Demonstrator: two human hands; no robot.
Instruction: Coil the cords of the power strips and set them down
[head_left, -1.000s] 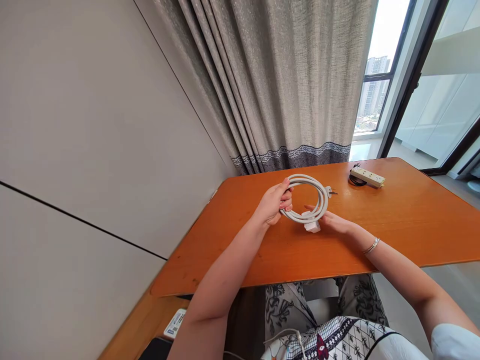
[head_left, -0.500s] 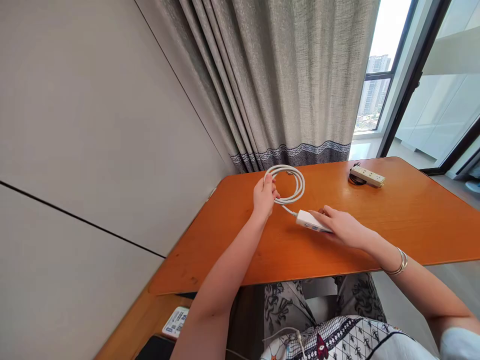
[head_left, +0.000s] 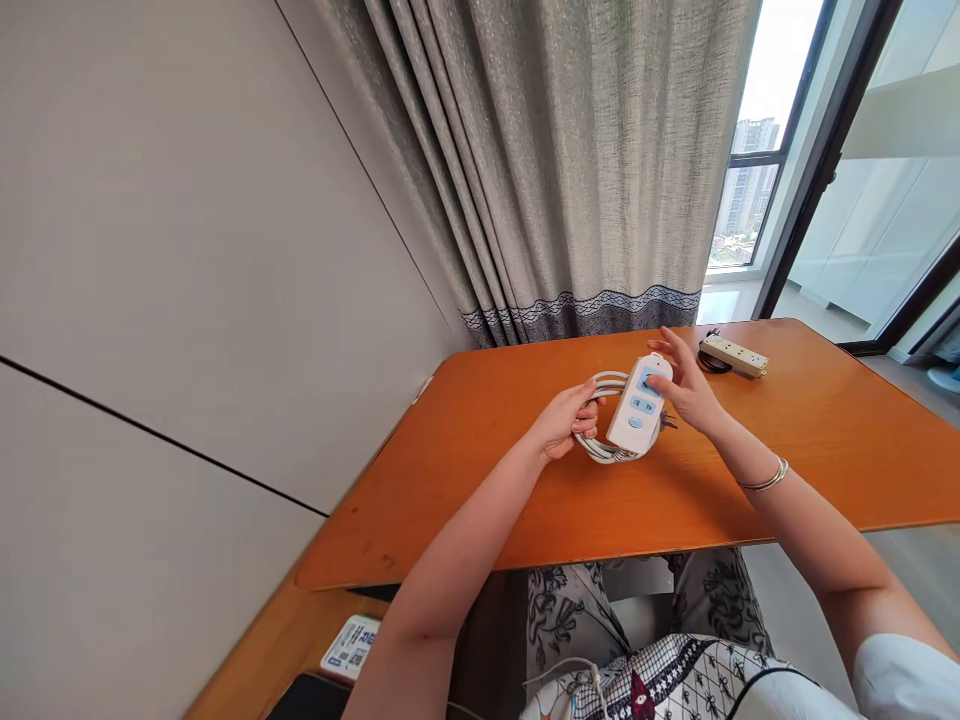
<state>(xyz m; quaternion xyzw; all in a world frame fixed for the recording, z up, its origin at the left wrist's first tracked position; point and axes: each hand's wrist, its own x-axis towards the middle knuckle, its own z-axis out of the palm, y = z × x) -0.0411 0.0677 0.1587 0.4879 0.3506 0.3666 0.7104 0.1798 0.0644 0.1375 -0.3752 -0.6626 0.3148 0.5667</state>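
Observation:
My left hand (head_left: pixel 568 420) is closed around the coiled white cable (head_left: pixel 600 452), gripping the left side of its loops. In front of the coil is a white power strip (head_left: pixel 637 404), tilted upright, its light-blue sockets and a round button facing me. My right hand (head_left: pixel 688 385) has the strip's upper right end, thumb on its face near the top socket; some fingers extend beyond its far edge. A plug (head_left: pixel 667 422) with metal prongs sticks out to the right of the coil, below my right hand. The strip covers part of the coil.
A second, cream power strip (head_left: pixel 735 355) with a black cord lies at the back right of the orange-brown table (head_left: pixel 465 480). Behind the table hangs a grey curtain (head_left: pixel 585 180); a wall panel (head_left: pixel 187 250) rises at left. A printed white box (head_left: pixel 350 645) lies lower left.
The power strip has been lifted from the table, turned sockets toward me, and brought against the coil. My left hand has moved right and nearer with the cable.

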